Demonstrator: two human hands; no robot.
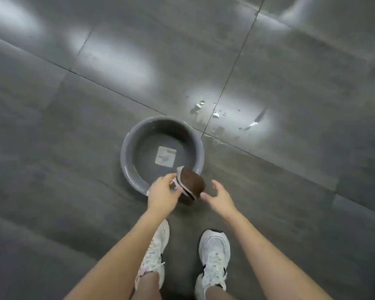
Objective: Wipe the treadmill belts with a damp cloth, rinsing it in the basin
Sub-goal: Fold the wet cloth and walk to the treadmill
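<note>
The cloth (pixel 191 182) is folded into a thick pad, dark brown on its face with pale pinkish layers along one edge. It tilts on edge, pinched at its pale side by the left hand (pixel 162 192). Just beyond the grip sits the basin (pixel 126 148) — round, grey, upright, a pale square label on its bottom — with the cloth over its near rim.
</note>
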